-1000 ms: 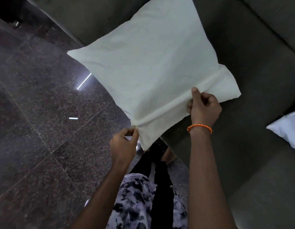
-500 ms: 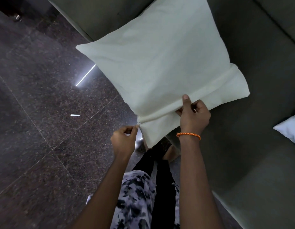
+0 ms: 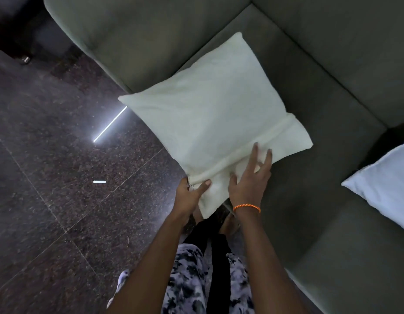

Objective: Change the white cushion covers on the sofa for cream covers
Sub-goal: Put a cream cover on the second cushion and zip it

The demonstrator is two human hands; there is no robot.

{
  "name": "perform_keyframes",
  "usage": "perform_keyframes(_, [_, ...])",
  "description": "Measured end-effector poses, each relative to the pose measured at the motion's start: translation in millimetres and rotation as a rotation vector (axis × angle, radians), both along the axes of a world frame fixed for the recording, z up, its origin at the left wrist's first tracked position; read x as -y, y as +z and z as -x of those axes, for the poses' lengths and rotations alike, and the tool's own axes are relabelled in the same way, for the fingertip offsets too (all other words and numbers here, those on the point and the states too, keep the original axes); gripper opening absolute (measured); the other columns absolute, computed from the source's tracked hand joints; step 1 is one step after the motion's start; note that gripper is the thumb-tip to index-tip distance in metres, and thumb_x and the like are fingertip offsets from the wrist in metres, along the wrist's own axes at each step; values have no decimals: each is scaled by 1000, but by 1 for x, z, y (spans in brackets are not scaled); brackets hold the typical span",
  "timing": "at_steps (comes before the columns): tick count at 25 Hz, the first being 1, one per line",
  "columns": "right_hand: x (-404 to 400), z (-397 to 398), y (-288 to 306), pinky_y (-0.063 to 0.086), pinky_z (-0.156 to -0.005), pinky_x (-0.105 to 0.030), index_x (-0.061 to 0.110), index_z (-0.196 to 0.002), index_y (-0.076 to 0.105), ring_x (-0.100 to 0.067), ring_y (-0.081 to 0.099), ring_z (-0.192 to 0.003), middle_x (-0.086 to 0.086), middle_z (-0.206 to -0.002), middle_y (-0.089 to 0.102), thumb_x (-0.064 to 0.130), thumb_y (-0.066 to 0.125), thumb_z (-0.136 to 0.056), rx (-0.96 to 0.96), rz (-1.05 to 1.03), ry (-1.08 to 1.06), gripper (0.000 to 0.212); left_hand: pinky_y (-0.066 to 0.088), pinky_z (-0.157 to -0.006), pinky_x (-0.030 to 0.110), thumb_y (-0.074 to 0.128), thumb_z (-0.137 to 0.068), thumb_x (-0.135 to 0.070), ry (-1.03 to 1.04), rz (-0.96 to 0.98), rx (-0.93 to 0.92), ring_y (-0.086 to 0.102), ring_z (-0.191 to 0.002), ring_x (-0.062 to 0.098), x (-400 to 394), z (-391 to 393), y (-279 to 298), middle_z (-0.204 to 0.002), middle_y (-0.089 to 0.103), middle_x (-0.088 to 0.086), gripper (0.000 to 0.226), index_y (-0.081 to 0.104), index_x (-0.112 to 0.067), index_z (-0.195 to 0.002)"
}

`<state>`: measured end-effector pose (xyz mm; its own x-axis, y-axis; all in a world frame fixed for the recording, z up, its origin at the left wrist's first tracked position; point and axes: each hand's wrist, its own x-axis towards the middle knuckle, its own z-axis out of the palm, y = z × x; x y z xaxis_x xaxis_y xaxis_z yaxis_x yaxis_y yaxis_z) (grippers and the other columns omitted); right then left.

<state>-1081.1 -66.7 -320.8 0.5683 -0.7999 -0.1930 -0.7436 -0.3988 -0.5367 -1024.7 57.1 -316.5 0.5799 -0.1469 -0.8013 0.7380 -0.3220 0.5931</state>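
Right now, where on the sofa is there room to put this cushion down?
Bare seat lies between the cream cushion and the white cushion, and more runs along the backrest behind the cream one. The near seat edge is crowded: the left hand and right hand are on the cream cushion there.

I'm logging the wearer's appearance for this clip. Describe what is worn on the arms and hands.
Both forearms are bare, with no sleeves showing as far as the frame reaches. The right hand has a thin orange braided thread band around its wrist. The left hand and its wrist carry nothing that can be seen. No gloves or watch; any rings are too small to tell.
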Motion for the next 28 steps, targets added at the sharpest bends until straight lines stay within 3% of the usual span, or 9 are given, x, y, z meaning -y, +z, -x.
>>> perform_keyframes(3, [-8,12,14,38,-104,-53,37,-150,7,-38,18,-141,-11,-158,-7,2,67,-67,-197,137,266,109,58,-71,25,69,-83,-5,13,41,47,68,-84,15,8,-12,35,-110,68,12,17,64,-9,-99])
perform_keyframes(6, [-8,20,39,30,-106,-57,34,-150,5,-39,11,-144,-12,-158,-5,5,70,-64,-240,239,388,112,56,-55,20,64,-85,3,56,88,-33,64,-73,15,24,-30,80,-98,67,11,19,62,3,-104])
perform_keyframes(9, [11,7,89,36,-100,-58,29,-143,32,-39,23,-140,-14,-155,21,6,58,-78,-53,278,292,74,55,-63,27,67,-83,0,-132,118,-38,66,-78,22,44,-53,132,-97,70,12,12,65,-3,-94])
perform_keyframes(13, [63,-21,156,43,-100,-53,10,-121,61,-39,44,-130,-15,-134,56,12,49,-86,175,150,151,37,37,-42,17,64,-88,-19,-485,89,127,58,-52,6,83,-82,215,-73,66,1,7,64,-13,-90])
perform_keyframes(16, [99,-33,206,44,-100,-40,3,-119,62,-32,55,-120,-16,-123,62,13,55,-77,301,14,-19,44,45,-62,25,62,-87,-26,-591,107,331,61,-83,16,105,-113,258,-94,66,2,19,62,-15,-101])
perform_keyframes(20, [152,-49,259,40,-83,-20,6,-116,66,-30,62,-108,-14,-112,69,1,59,-79,432,-29,-152,38,34,-103,50,62,-79,-18,-831,-491,1038,29,-134,35,126,-187,270,-148,26,13,80,20,-21,-147])
perform_keyframes(22, [179,-58,284,38,-79,-18,9,-115,66,-27,63,-106,-11,-110,70,4,61,-83,416,-36,-170,34,21,-108,56,54,-86,-18,-976,-554,1170,11,-143,33,146,-228,269,-155,14,11,68,24,-25,-146])
perform_keyframes(25, [222,-69,309,41,-74,-22,14,-103,69,-16,63,-85,1,-89,70,17,73,-80,454,-132,-178,23,17,-107,54,45,-95,-20,-1080,-477,1328,27,-139,27,190,-276,265,-137,48,4,23,57,-18,-114])
perform_keyframes(28, [270,-79,312,43,-67,-21,26,-78,62,-4,58,-70,12,-73,63,28,78,-75,466,-165,-231,16,23,-101,44,43,-96,-16,-1035,-382,1341,57,-106,27,245,-292,273,-99,67,5,16,58,-16,-92])
